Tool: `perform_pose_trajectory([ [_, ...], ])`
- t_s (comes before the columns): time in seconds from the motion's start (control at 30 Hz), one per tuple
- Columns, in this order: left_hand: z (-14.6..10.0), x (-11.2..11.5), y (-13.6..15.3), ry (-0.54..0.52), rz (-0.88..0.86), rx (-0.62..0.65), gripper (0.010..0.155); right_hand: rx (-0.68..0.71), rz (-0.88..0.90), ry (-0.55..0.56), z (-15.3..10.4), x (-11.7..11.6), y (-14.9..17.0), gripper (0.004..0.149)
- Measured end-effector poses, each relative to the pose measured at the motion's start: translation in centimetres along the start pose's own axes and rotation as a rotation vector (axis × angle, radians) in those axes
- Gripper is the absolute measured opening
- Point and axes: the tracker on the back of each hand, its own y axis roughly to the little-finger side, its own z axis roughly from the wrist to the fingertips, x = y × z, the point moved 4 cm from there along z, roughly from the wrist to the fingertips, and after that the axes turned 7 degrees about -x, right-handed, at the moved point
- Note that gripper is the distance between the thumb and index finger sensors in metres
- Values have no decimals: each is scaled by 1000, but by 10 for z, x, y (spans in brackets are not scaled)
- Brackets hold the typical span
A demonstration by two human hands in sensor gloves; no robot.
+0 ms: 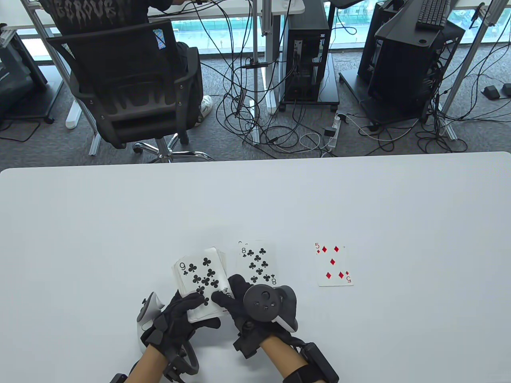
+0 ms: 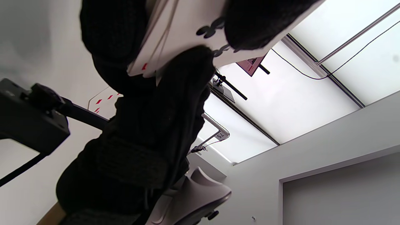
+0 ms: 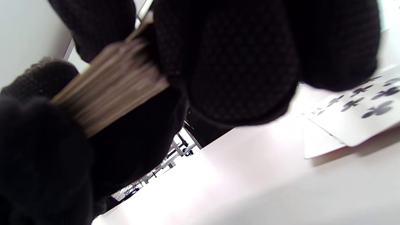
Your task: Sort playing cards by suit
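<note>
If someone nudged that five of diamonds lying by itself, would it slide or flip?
The five of diamonds would probably slide: it lies flat on the smooth white table. Thin and likely very light, it may be hard to lift without catching an edge.

card under eight of clubs (image 1: 258, 261) mostly hidden, deck (image 3: 114, 84) edge blurred

Grey carpet (image 1: 239, 147), office chair (image 1: 131, 79), windows (image 1: 223, 24).

Beyond your table's far edge: office chair (image 1: 131, 85) far left, seated person (image 1: 86, 14) — computer towers (image 1: 305, 66), cables (image 1: 255, 119) far right.
</note>
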Motion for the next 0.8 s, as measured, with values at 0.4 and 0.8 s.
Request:
perform_pose_trajectory([
  [0.4,1,-2,2,-1,-10,-4,61,-55,-41,26,11,16,18,41],
  [0.8,2,1,0,6,-65,27,61,-470,477,82,28,30,105,41],
])
